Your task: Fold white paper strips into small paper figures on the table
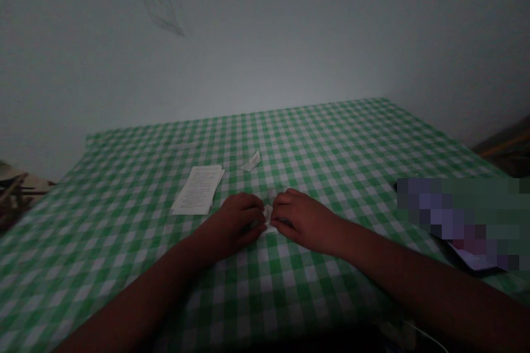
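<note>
My left hand point(234, 223) and my right hand point(304, 220) meet near the middle of the table, fingers curled. Between them they pinch a small folded piece of white paper point(268, 217), mostly hidden by my fingers. A stack of printed white paper sheets point(197, 190) lies just beyond and to the left of my left hand. A small white paper slip point(250, 161) lies farther back, apart from both hands.
A green-and-white gingham tablecloth point(331, 149) covers the table, whose far edge meets a pale wall point(265, 55). A pixelated patch point(451, 220) hides something at the right, above a dark flat device point(472, 258). A white cable point(426, 336) shows at the bottom edge.
</note>
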Motion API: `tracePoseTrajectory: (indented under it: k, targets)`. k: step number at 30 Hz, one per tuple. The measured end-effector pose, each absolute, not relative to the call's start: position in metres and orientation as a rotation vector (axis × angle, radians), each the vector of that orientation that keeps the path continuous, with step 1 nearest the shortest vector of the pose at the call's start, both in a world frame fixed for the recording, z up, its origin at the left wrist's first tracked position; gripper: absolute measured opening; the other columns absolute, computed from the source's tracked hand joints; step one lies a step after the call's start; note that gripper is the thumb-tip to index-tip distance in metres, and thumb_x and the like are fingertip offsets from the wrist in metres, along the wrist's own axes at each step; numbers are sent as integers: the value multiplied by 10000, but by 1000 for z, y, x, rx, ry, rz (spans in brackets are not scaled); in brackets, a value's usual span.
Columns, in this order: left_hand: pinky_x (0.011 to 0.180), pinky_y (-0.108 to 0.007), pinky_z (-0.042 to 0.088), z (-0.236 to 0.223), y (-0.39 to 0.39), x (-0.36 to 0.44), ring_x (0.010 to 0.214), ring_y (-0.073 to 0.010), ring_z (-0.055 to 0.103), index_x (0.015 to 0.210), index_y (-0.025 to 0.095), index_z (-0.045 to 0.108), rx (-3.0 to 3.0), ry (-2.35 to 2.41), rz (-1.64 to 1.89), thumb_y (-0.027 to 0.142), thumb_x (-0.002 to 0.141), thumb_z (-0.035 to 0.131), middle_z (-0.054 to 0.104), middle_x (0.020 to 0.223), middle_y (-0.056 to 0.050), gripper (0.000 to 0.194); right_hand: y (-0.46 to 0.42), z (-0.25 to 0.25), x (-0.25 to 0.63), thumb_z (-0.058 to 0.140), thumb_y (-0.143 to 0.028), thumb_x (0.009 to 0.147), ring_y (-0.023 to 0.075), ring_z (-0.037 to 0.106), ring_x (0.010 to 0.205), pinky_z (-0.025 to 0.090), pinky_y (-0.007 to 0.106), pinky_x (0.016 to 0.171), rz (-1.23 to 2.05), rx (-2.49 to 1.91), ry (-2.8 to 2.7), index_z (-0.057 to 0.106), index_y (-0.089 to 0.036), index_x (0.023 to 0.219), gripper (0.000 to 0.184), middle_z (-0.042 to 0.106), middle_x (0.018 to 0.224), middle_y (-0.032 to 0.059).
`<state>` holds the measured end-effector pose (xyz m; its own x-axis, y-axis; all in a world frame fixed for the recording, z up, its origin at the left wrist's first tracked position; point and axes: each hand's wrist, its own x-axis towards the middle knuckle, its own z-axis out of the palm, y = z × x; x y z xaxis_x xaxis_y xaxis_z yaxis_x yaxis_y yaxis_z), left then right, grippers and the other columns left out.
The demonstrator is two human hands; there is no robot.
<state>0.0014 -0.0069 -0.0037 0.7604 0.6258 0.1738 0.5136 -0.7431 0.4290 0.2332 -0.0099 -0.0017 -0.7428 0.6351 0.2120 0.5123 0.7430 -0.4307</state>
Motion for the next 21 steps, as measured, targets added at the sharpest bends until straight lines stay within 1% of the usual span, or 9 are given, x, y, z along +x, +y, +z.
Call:
tracePoseTrajectory:
  k: [2,9,16,21]
  targets:
    - [931,-391,461,-3,-7,2,1044,-214,567,977,196,645,2596,878,437,240,952,570,619,1103,-68,91,-10,-2,233,560,-208,961,186,567,913,429,362,913,504,-886,-2596,705,-148,906,166,645,921,63]
    - [930,-392,468,1,-7,2,1032,-216,580,966,180,662,2594,875,460,243,945,575,637,1090,-75,110,-10,0,234,573,-204,954,186,570,900,441,349,874,527,-904,-2591,704,-153,920,145,646,922,62]
    - [929,-398,460,0,-7,2,1003,-211,600,960,188,674,2633,859,439,242,957,547,656,1058,-69,138,-6,-2,239,632,-196,920,189,587,923,425,363,917,565,-893,-2566,702,-166,897,80,657,920,48]
    - [918,-383,466,-3,-6,2,1019,-211,602,951,190,667,2613,881,447,233,941,563,659,1070,-66,113,-4,-4,240,617,-208,934,184,589,929,428,356,918,625,-889,-2536,696,-172,903,92,659,933,47]
